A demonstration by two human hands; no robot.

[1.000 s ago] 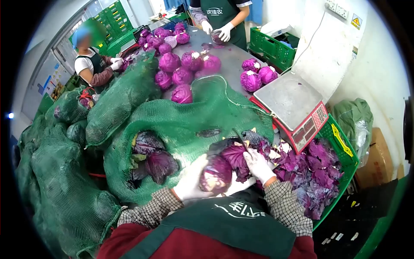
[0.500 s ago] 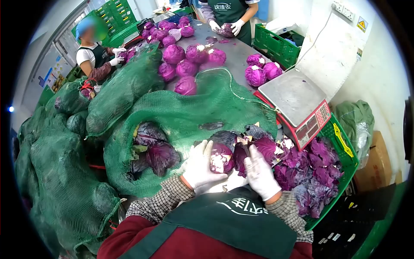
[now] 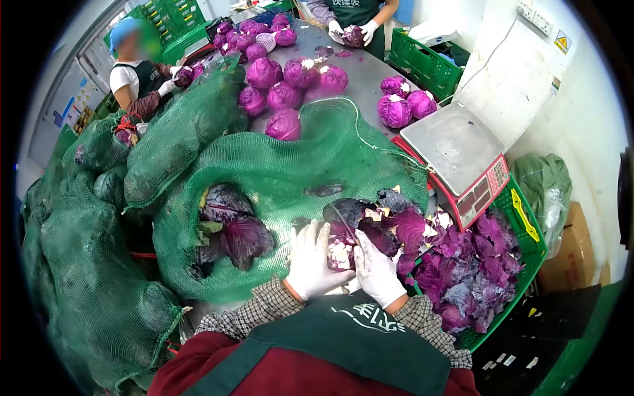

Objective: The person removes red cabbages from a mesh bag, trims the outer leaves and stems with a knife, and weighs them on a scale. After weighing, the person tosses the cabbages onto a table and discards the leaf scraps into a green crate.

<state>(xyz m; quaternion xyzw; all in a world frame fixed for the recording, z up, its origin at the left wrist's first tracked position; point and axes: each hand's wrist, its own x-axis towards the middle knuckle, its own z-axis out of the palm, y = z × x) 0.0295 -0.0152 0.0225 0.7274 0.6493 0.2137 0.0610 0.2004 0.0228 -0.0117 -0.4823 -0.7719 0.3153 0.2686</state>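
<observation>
A red cabbage with a pale cut stem end is in front of my apron. My gloved left hand wraps its left side, fingers pointing away from me. My gloved right hand is closed at the right side of the same cabbage. A thin dark blade, apparently a knife, runs from its fingers across the top of the cabbage; the handle is hidden in the hand. Loose outer leaves and stem pieces lie just beyond and to the right. Two darker cabbages rest on the green net at left.
Filled green net sacks are piled at left. A red scale stands at right, above a green crate of purple leaves. Trimmed cabbages sit farther up the table. Two co-workers handle cabbages at the far side.
My right hand has moved left, from the loose leaves to the cabbage, and the blade now lies across it. The left hand still holds the cabbage.
</observation>
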